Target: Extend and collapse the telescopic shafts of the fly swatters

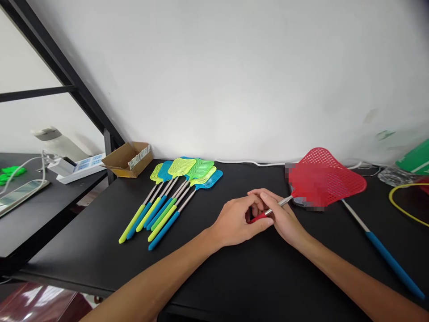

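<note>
Over the black table I hold a red fly swatter (348, 181) by its handle end. My left hand (236, 221) is closed round the red grip, with the thumb along it. My right hand (281, 217) pinches the silver shaft just above the grip. The swatter's perforated head points right and covers part of a phone-like dark object, which is blurred out. A blue-handled fly swatter (389, 255) lies to the right, its head hidden behind the red one. To the left of my hands lies a fanned pile of yellow, green and blue fly swatters (170, 205).
An open cardboard box (117, 161) stands at the table's back left. A white cable (258, 163) runs along the wall. On the left table are a power strip (83, 167) and a phone (23, 194). A yellow loop (402, 210) and a green item (414, 158) sit far right.
</note>
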A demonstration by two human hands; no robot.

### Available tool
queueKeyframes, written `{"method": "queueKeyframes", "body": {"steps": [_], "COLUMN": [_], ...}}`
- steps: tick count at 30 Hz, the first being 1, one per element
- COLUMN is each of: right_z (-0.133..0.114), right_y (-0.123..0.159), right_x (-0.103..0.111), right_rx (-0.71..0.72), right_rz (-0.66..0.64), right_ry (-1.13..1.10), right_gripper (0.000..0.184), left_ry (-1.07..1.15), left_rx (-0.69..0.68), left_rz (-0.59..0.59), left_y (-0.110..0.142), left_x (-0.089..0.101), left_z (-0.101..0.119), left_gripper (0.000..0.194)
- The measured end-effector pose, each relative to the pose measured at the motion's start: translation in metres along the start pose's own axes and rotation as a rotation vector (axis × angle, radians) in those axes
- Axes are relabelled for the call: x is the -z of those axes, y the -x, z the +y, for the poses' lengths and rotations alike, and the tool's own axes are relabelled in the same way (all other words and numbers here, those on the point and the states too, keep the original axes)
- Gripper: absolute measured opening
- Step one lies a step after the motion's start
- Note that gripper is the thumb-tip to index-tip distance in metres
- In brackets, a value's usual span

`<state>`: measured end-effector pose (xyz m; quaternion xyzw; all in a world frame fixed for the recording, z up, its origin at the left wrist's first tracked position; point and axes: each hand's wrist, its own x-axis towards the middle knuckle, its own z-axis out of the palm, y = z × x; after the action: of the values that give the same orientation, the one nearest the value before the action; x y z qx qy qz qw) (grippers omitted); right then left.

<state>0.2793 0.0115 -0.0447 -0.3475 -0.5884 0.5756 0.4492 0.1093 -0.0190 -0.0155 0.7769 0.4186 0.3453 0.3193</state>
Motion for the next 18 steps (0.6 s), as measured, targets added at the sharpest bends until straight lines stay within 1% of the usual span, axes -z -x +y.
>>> {"method": "queueKeyframes", "body": {"steps": [3, 4, 6, 7, 8, 10, 12, 14, 15, 17, 18], "right_z": [0.0001, 0.0002, 0.0004, 0.0006, 0.001, 0.0022, 0.004, 0.0054, 0.0058, 0.0053, 0.0044], "right_y": [-0.0002, 0.0, 0.0005, 0.0007, 0.0007, 0.0002, -0.0005, -0.0011, -0.0013, -0.0015, -0.0016], "right_x": [0.0, -0.0001, -0.0002, -0.0002, -0.0002, 0.0003, 0.0008, 0.0012, 0.0011, 0.0007, 0.0003], "right_rx": [-0.012, -0.022, -0.037, -0.037, -0.029, -0.015, -0.014, -0.013, -0.016, -0.028, -0.031], "right_rz": [0.014, 0.016, 0.016, 0.016, 0.021, 0.031, 0.033, 0.036, 0.04, 0.041, 0.036], "right_ry": [-0.017, -0.022, -0.025, -0.021, -0.016, -0.01, -0.01, -0.022, -0.03, -0.038, -0.037], "right_gripper": [0.035, 0.036, 0.037, 0.037, 0.037, 0.035, 0.035, 0.036, 0.037, 0.039, 0.039], "left_ry": [-0.014, -0.01, -0.002, -0.002, -0.005, -0.016, -0.028, -0.036, -0.034, -0.017, -0.007], "left_rx": [-0.022, -0.043, -0.078, -0.08, -0.071, -0.032, -0.008, -0.018, -0.034, -0.068, -0.075], "left_rz": [-0.01, -0.02, -0.034, -0.036, -0.032, -0.012, 0.001, -0.007, -0.011, -0.02, -0.022], "left_y": [0.0005, 0.0007, 0.001, 0.0013, 0.0017, 0.0024, 0.0028, 0.0026, 0.0022, 0.0013, 0.0009], "left_x": [-0.0005, -0.0002, 0.0004, 0.0006, 0.0005, -0.0001, -0.001, -0.0013, -0.0012, -0.0006, -0.0003], "left_z": [-0.0014, -0.0015, -0.0011, -0.0008, -0.0007, -0.0011, -0.0021, -0.0027, -0.0026, -0.0019, -0.0016], "left_gripper": [0.021, 0.024, 0.037, 0.041, 0.039, 0.028, 0.029, 0.021, 0.022, 0.035, 0.039]}}
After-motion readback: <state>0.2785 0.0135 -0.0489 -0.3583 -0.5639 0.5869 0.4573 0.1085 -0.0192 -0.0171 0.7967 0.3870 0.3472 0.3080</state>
